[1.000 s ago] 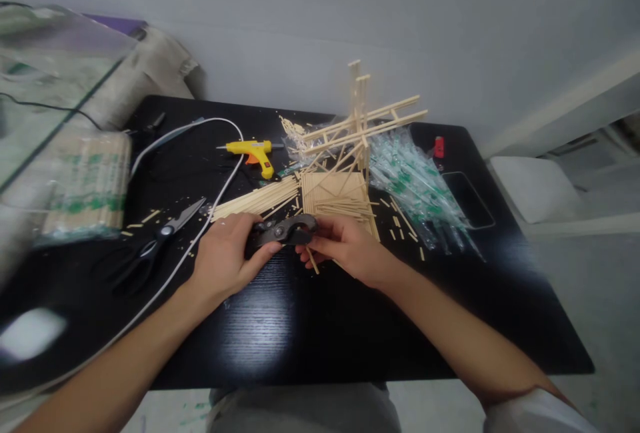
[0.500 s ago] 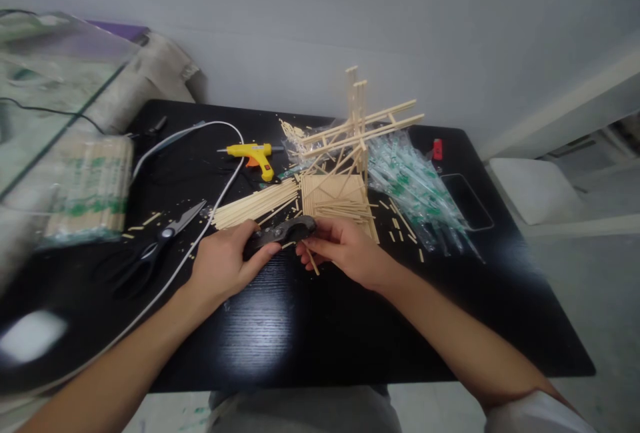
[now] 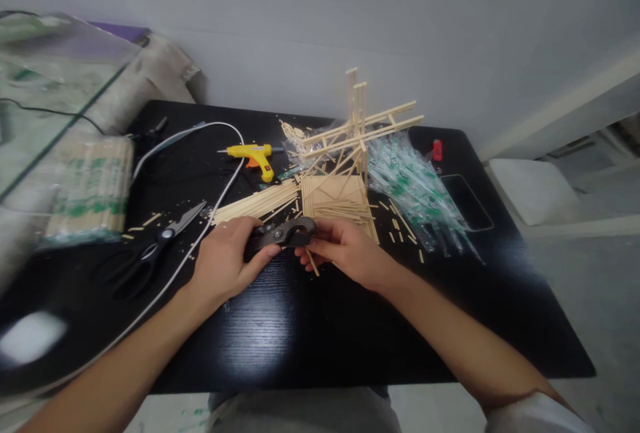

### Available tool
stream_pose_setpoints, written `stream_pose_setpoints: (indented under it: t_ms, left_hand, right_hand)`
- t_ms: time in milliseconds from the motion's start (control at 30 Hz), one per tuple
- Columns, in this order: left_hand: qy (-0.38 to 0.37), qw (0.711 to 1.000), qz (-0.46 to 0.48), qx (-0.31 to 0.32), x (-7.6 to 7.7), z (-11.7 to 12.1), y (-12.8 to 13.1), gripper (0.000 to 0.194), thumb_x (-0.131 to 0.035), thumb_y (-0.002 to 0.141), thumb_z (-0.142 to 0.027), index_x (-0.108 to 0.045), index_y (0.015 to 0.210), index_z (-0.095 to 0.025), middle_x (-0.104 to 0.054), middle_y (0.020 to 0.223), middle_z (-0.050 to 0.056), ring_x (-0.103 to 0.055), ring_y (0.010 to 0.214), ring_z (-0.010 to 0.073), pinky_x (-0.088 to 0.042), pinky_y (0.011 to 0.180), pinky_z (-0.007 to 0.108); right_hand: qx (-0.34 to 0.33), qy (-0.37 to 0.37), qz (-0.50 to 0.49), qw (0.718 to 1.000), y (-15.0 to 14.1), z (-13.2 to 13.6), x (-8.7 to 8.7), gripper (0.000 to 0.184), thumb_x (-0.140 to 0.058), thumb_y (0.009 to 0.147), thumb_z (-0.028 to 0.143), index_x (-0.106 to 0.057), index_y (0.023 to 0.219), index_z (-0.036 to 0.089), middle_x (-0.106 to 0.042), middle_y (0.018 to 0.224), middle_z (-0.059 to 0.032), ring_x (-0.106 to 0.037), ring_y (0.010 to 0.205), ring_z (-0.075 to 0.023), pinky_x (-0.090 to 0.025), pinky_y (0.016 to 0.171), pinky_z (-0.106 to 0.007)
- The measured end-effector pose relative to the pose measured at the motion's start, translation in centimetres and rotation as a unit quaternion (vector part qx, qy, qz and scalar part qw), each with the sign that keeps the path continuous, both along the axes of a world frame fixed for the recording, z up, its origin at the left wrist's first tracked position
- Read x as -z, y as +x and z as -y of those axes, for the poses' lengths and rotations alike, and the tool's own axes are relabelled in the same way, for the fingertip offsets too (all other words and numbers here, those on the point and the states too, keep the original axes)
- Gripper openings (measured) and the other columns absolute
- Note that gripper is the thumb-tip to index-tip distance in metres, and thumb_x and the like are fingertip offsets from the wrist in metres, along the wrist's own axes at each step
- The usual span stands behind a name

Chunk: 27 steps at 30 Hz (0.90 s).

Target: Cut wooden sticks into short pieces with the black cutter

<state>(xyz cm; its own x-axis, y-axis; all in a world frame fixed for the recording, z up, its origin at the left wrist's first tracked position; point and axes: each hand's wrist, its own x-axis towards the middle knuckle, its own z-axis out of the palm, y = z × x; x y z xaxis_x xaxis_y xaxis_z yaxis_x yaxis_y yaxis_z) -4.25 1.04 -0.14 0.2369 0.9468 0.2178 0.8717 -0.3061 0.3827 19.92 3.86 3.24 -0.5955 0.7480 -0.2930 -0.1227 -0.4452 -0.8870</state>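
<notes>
A dark hand-held cutter [image 3: 284, 233] with a curved jaw is held in my left hand [image 3: 226, 256]. My left fingers wrap over its handle, with the thumb along the near side. At the jaw end, my right hand [image 3: 343, 249] pinches a thin wooden stick [image 3: 313, 263], whose lower end points toward me. My right fingers partly hide the stick and the jaw tip, so I cannot tell how the blade meets the wood. Just beyond both hands are a bundle of loose sticks [image 3: 257, 202] and a flat stick panel [image 3: 333, 187] under more sticks.
A stick frame [image 3: 359, 127] rises behind the panel. A yellow glue gun [image 3: 253, 152], black scissors [image 3: 157, 246] and a white cable [image 3: 180, 261] lie leftward, near packaged sticks [image 3: 93, 183]. Rightward are plastic wrappers [image 3: 413, 176], a phone [image 3: 467, 201], a red object [image 3: 437, 149] and cut pieces.
The cutter's lower part has shifted and now covers a spot by the jaw where a short pale bit of stick showed. Both hands stay almost in place.
</notes>
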Motion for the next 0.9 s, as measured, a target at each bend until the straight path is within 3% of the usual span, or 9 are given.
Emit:
stream_pose_setpoints:
  t_ms: [200, 400, 633, 900]
  left_hand:
    - [-0.009, 1.0, -0.003, -0.007, -0.18, -0.02, 0.12, 0.045, -0.045, 0.093, -0.061, -0.062, 0.101, -0.02, -0.073, 0.091, 0.009, -0.068, 0.083, 0.0281, -0.05, 0.075, 0.038]
    - [-0.05, 0.999, -0.002, -0.02, -0.46, 0.07, 0.09, 0.047, -0.042, 0.094, -0.063, -0.062, 0.089, -0.021, -0.071, 0.072, 0.006, -0.067, 0.066, 0.0251, -0.045, 0.061, 0.034]
    - [0.0, 1.0, -0.003, 0.003, -0.15, -0.09, -0.05, 0.047, -0.043, 0.094, -0.061, -0.062, 0.106, -0.02, -0.074, 0.095, 0.01, -0.069, 0.087, 0.0286, -0.05, 0.078, 0.039]
    - [-0.012, 1.0, -0.008, -0.007, -0.01, -0.02, -0.06, 0.048, -0.042, 0.094, -0.063, -0.063, 0.1, -0.02, -0.074, 0.089, 0.009, -0.069, 0.081, 0.0287, -0.05, 0.073, 0.038]
  right_hand:
    - [0.005, -0.009, -0.001, 1.0, -0.07, 0.01, 0.09, 0.019, -0.079, 0.084, 0.032, -0.071, 0.092, 0.017, -0.071, 0.086, -0.0029, -0.067, 0.077, -0.0139, -0.06, 0.072, -0.029]
    - [0.002, -0.011, -0.001, 1.0, -0.09, 0.02, -0.12, 0.018, -0.078, 0.085, 0.03, -0.07, 0.093, 0.016, -0.07, 0.086, -0.0026, -0.066, 0.076, -0.0132, -0.06, 0.072, -0.028]
    - [0.006, -0.007, 0.001, 1.0, -0.11, 0.04, 0.02, 0.022, -0.081, 0.083, 0.033, -0.07, 0.093, 0.017, -0.071, 0.086, -0.0031, -0.067, 0.076, -0.0137, -0.06, 0.072, -0.029]
    - [0.01, -0.011, 0.001, 1.0, -0.03, -0.03, 0.15, 0.023, -0.083, 0.08, 0.033, -0.071, 0.093, 0.017, -0.072, 0.086, -0.0026, -0.068, 0.076, -0.0141, -0.061, 0.071, -0.028]
